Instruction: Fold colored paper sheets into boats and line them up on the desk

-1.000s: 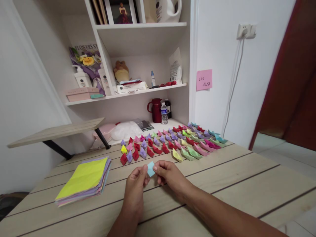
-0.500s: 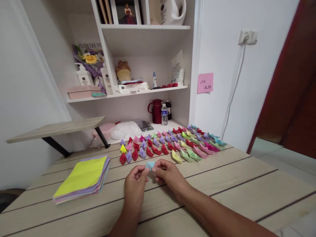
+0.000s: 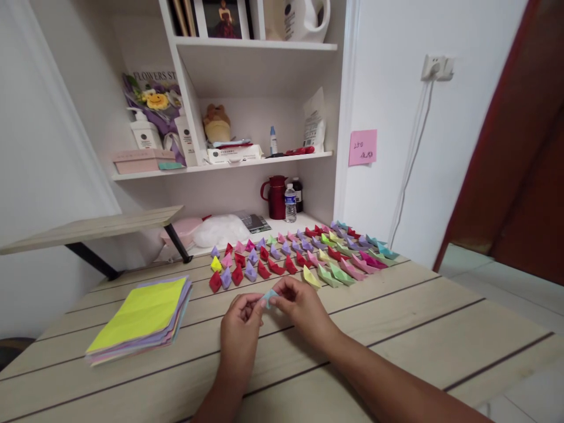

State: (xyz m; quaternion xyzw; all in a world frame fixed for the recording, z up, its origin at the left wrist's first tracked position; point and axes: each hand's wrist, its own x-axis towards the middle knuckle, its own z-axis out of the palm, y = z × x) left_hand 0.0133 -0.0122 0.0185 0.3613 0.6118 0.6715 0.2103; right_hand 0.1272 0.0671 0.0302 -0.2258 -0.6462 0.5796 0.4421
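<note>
A small folded piece of light blue paper [image 3: 269, 298] is held just above the table between both hands. My left hand [image 3: 241, 320] pinches its left side between thumb and fingers. On its right side, my right hand [image 3: 301, 304] pinches it with thumb and forefinger. The fingertips cover part of the paper, so its full folded shape is hidden. Beyond the hands stand rows of small folded paper boats [image 3: 291, 264] in red, purple, pink, yellow, green and blue. Closest to my right hand is a pale yellow boat [image 3: 311, 277].
A stack of coloured paper sheets [image 3: 138, 314], yellow on top, lies at the left on the plank table [image 3: 374, 352]. Behind it stands a small raised shelf [image 3: 97, 229] on black legs. A red jug [image 3: 277, 197] and a water bottle [image 3: 289, 202] stand at the back.
The light blue paper has tilted between my fingers and shows less of its flat face. Both hands keep their pinch. The whole view has shifted slightly.
</note>
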